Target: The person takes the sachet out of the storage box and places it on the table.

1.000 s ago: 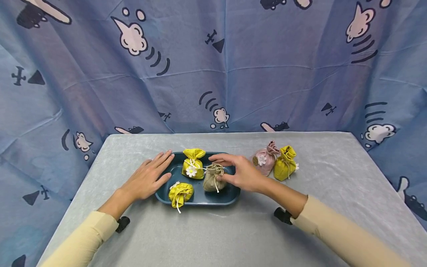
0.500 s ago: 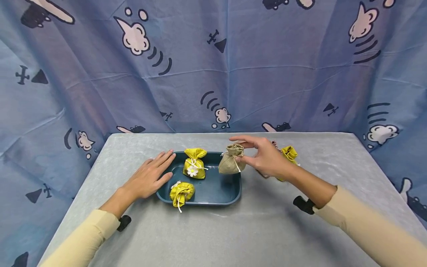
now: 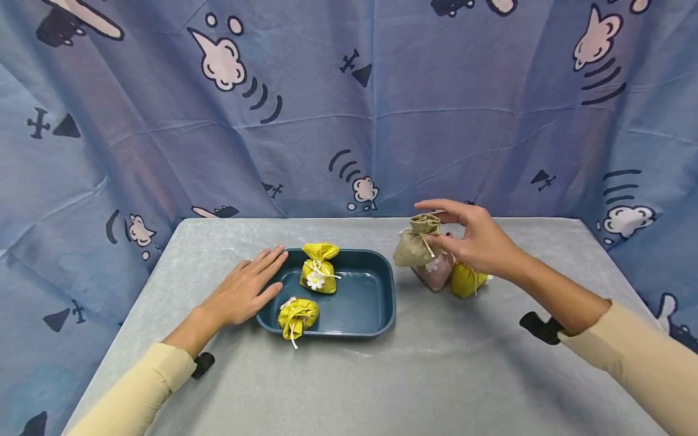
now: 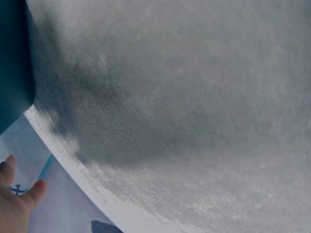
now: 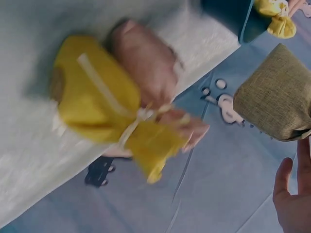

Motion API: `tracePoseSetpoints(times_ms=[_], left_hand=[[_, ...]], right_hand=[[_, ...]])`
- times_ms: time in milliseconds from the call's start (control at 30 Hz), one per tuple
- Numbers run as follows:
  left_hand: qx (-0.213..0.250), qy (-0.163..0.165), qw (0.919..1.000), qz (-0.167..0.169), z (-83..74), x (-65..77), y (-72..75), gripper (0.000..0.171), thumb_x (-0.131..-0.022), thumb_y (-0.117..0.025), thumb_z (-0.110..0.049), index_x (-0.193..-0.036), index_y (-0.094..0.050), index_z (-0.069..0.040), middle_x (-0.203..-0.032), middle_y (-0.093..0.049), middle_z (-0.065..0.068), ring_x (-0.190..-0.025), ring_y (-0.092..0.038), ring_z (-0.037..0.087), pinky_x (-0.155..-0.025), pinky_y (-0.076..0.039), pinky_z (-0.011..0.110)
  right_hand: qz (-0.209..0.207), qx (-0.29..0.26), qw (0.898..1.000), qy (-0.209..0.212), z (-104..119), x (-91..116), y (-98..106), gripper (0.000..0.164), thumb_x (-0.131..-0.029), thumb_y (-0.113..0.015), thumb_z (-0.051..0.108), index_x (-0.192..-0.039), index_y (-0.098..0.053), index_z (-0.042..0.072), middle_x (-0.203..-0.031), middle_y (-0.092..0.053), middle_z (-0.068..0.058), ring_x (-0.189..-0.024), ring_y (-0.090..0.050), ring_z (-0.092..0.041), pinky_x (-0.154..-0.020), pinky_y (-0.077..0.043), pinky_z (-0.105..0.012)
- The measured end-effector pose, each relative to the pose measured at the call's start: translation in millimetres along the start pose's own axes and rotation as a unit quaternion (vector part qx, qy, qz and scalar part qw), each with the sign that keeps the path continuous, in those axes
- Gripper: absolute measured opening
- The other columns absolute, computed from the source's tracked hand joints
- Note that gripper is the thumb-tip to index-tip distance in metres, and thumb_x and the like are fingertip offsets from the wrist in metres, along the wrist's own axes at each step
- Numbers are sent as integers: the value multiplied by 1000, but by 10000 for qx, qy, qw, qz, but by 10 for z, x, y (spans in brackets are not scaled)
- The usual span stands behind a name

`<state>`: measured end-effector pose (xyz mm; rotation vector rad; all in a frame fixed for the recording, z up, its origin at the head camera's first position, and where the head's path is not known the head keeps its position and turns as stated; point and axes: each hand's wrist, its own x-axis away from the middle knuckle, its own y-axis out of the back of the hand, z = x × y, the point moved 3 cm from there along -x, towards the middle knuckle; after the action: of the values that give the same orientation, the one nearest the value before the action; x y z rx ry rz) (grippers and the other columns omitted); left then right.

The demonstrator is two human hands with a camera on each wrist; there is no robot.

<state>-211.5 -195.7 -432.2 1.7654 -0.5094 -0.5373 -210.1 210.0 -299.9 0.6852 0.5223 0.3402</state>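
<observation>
My right hand pinches an olive-beige drawstring pouch by its gathered neck, lifted over the table to the right of the tray. In the right wrist view that pouch hangs in the air at the right edge. Behind and below it, a pink pouch and a yellow pouch stand side by side, partly hidden by my hand. My left hand rests with straight fingers on the left rim of the dark teal tray. Inside the tray sit a yellow pouch with a white flower and another yellow pouch.
A grey cloth-covered table carries everything. Directly beyond its far edge hangs a blue patterned curtain. The left wrist view mostly shows table surface, with the tray's side at the upper left.
My right hand has lifted the olive-beige pouch out of the tray and carried it right and away, in front of the pink pouch. The left hand has stayed at the rim.
</observation>
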Motion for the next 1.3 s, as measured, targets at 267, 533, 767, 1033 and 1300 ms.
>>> tracePoseSetpoints(times_ms=[267,533,767,1033,1300], left_hand=[[24,22,10000,42,2,7,-14,63,-105,-48,-34,-159,-26,-9,-165,-20,8,-149,-23,35,-109,-30,60],[24,-16,10000,5,-1,20,-12,63,-105,-47,-35,-159,-26,-10,-165,-20,8,-148,-24,36,-108,-31,61],[21,-6,10000,-2,9,15,-25,62,-106,-46,-35,-159,-26,-9,-165,-20,9,-148,-24,36,-108,-31,61],[-25,-10,10000,-8,5,2,-20,63,-105,-46,-35,-159,-26,-10,-165,-20,8,-148,-25,37,-108,-32,61],[22,12,10000,13,21,-6,-13,63,-106,-46,-36,-160,-23,-13,-165,-19,7,-149,-24,35,-109,-31,60]], right_hand=[[-348,575,9974,-254,-51,124,365,61,-84,-75,-7,-138,-60,17,-134,-63,-5,-111,-64,-7,-84,-45,-10],[-647,853,9938,-316,-138,176,564,62,-83,-75,-8,-138,-60,15,-131,-64,-7,-103,-56,13,-74,-44,-9],[-774,970,9907,-551,-227,215,700,58,-86,-74,-4,-139,-60,16,-126,-62,11,-99,-57,15,-62,-43,-13],[-987,969,9864,-889,-417,301,829,57,-88,-74,1,-141,-58,16,-126,-58,13,-97,-53,18,-70,-43,-4],[-1086,1113,9800,-1241,-617,430,909,58,-88,-74,1,-142,-56,14,-120,-53,19,-93,-50,24,-65,-41,-4]])
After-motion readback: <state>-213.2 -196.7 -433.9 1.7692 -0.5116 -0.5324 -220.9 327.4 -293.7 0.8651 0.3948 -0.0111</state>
